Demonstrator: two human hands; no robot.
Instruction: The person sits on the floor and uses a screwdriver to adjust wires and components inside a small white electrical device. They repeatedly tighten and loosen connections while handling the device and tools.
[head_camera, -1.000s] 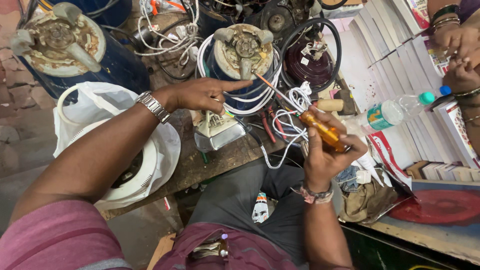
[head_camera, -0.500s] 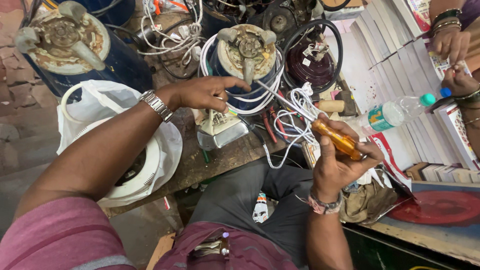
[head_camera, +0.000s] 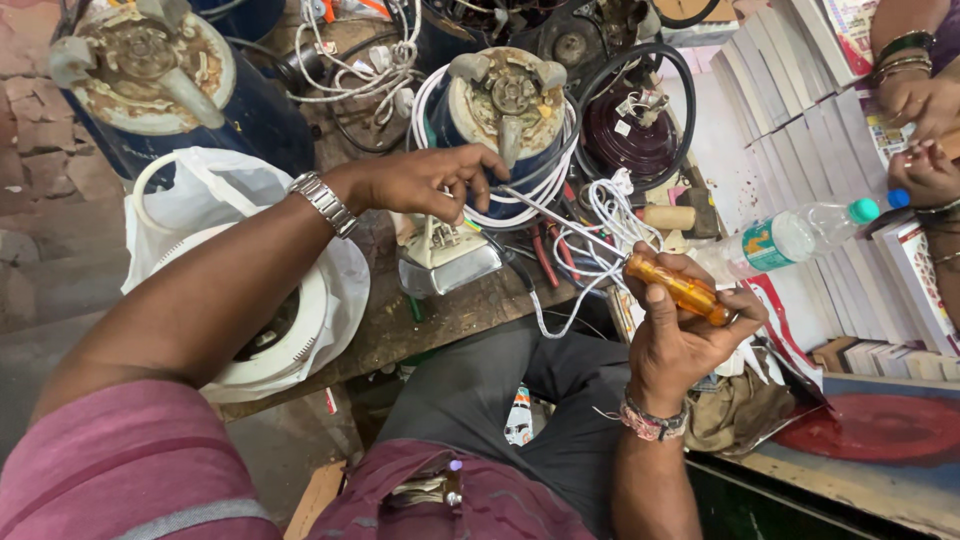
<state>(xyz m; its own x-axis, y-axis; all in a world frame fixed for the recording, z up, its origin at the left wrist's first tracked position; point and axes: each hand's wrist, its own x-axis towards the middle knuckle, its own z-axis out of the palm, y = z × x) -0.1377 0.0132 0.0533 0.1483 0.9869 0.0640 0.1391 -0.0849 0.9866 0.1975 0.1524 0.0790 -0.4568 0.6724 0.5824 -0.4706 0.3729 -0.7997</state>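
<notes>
Orange-handled screwdriver slants toward the white iron.

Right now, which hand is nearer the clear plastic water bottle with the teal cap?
Right. The right hand, gripping an orange-handled screwdriver, sits just left of and below the clear plastic water bottle. The left hand is far to its left, by the white-wired motor.

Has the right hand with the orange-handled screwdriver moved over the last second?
Yes. The right hand and its screwdriver have tilted and pulled slightly back toward the person, away from the blue motor housing.
</notes>
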